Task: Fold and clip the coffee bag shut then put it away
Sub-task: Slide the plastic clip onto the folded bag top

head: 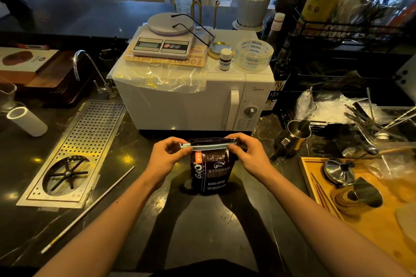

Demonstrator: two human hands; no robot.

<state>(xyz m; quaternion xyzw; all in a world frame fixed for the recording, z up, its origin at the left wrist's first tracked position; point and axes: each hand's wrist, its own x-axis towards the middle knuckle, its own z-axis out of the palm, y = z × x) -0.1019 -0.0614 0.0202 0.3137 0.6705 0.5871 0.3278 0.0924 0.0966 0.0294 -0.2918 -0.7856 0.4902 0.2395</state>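
A dark brown coffee bag [210, 171] with white lettering stands upright on the black counter, just in front of the microwave. Its top is folded over, and a long pale blue-grey clip [206, 146] lies across the fold. My left hand [167, 156] pinches the clip's left end. My right hand [247, 153] grips the clip's right end together with the bag's folded top. Both forearms reach in from the bottom of the view.
A white microwave [186, 101] stands right behind the bag, with a scale [164, 40], glasses and tape on top. At left are a perforated metal drain tray [78, 150] and a long thin stick [90, 207]. A steel pitcher [292, 137] and a wooden tray [364, 209] sit right.
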